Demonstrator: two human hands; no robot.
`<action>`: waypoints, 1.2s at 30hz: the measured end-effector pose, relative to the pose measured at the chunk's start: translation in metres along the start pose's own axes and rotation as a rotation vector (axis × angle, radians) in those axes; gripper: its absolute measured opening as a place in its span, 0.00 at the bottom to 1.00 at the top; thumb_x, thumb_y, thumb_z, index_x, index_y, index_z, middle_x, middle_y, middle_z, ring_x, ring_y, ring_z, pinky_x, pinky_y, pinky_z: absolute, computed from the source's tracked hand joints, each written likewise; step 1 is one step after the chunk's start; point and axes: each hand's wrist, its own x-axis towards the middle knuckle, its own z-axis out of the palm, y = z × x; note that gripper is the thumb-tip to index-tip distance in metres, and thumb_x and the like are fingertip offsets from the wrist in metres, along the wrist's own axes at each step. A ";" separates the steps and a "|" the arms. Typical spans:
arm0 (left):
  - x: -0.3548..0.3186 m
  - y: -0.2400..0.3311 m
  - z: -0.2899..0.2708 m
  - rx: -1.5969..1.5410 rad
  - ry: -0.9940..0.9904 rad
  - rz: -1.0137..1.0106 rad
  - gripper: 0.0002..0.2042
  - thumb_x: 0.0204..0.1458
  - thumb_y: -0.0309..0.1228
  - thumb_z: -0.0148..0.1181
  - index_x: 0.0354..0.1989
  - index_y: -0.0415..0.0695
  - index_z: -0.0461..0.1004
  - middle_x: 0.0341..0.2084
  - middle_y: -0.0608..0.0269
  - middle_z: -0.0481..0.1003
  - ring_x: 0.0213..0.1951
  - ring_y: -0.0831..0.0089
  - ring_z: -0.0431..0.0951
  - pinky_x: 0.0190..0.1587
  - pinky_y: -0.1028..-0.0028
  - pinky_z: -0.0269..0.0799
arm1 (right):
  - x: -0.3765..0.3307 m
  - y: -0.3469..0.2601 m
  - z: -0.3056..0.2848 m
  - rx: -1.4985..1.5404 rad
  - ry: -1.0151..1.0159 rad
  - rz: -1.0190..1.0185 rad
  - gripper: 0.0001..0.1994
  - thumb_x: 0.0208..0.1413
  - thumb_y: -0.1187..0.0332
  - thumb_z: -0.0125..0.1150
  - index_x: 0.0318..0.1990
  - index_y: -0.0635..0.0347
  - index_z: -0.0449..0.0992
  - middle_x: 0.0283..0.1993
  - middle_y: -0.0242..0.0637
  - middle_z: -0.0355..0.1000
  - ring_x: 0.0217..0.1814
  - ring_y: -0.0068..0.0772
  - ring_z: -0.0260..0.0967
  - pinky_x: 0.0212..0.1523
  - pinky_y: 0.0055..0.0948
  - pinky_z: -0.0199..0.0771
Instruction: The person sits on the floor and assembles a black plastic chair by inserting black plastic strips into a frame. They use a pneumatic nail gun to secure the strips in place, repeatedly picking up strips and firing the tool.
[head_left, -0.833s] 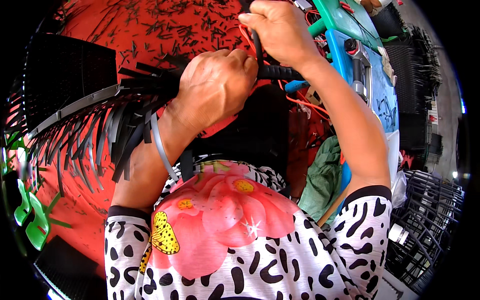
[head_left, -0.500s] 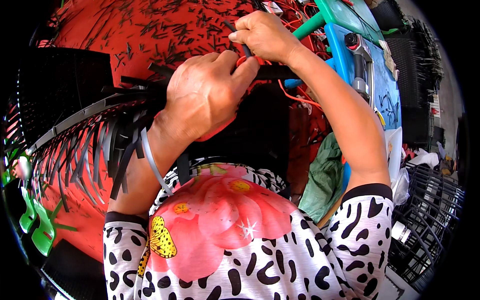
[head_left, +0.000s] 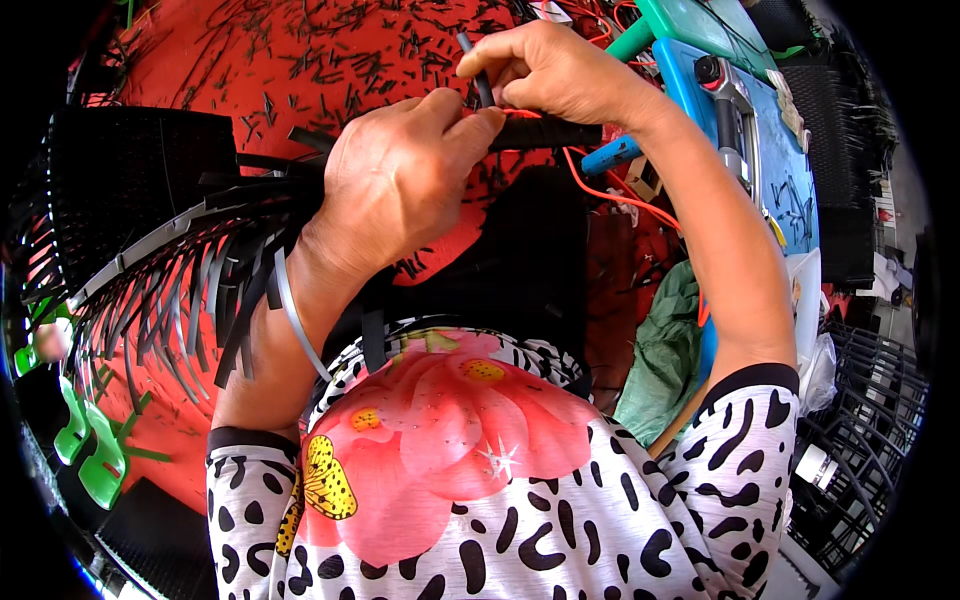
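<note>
A short, flat black plastic strip (head_left: 484, 88) stands upright between my two hands. My left hand (head_left: 395, 175) is closed, its thumb and forefinger pressed together at the lower end of the strip; what else lies in its palm is hidden. The forefinger of my right hand (head_left: 565, 75) hooks over the strip's upper part, with the other fingers curled. Just below the fingertips runs a dark bar (head_left: 550, 133). Left of my left wrist, many loose black strips (head_left: 190, 290) hang from a black woven panel (head_left: 140, 170) along a grey edge.
Cut strip scraps (head_left: 330, 60) litter the red floor (head_left: 200, 70). On the right, a pneumatic tool (head_left: 725, 110) lies on a blue stool (head_left: 795, 190), with an orange hose (head_left: 625, 200) running nearby. A green sack (head_left: 660, 350) and black wire frames (head_left: 870, 410) sit lower right.
My right hand has shifted slightly right and down, its pinch on the strip changing to a hooked forefinger. The left hand has moved slightly left and stays closed. The view has shifted a little.
</note>
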 end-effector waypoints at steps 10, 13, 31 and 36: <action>0.004 -0.005 -0.006 -0.119 -0.059 -0.041 0.18 0.39 0.13 0.56 0.41 0.38 0.75 0.27 0.56 0.71 0.26 0.56 0.75 0.26 0.67 0.71 | 0.005 -0.028 0.002 -0.193 0.124 -0.116 0.07 0.47 0.74 0.52 0.29 0.69 0.76 0.24 0.44 0.75 0.28 0.38 0.74 0.32 0.33 0.73; 0.005 -0.004 -0.006 -0.155 -0.044 -0.027 0.18 0.38 0.12 0.55 0.41 0.37 0.74 0.31 0.54 0.72 0.28 0.56 0.76 0.28 0.67 0.72 | 0.011 -0.028 0.000 0.096 0.053 0.214 0.08 0.44 0.80 0.53 0.31 0.67 0.78 0.25 0.37 0.76 0.29 0.27 0.75 0.34 0.27 0.75; 0.004 -0.007 -0.011 -0.271 -0.169 -0.063 0.19 0.38 0.12 0.52 0.42 0.34 0.73 0.38 0.46 0.75 0.38 0.50 0.77 0.39 0.66 0.74 | 0.008 -0.003 0.013 0.073 -0.141 -0.002 0.07 0.49 0.73 0.53 0.35 0.63 0.76 0.31 0.41 0.75 0.32 0.37 0.74 0.34 0.34 0.71; 0.007 -0.008 -0.011 -0.269 -0.156 -0.073 0.18 0.39 0.14 0.54 0.42 0.35 0.73 0.38 0.49 0.75 0.37 0.50 0.76 0.37 0.65 0.74 | -0.033 -0.029 0.034 -0.322 0.522 -0.429 0.10 0.41 0.72 0.63 0.33 0.61 0.71 0.31 0.40 0.70 0.33 0.43 0.71 0.35 0.37 0.70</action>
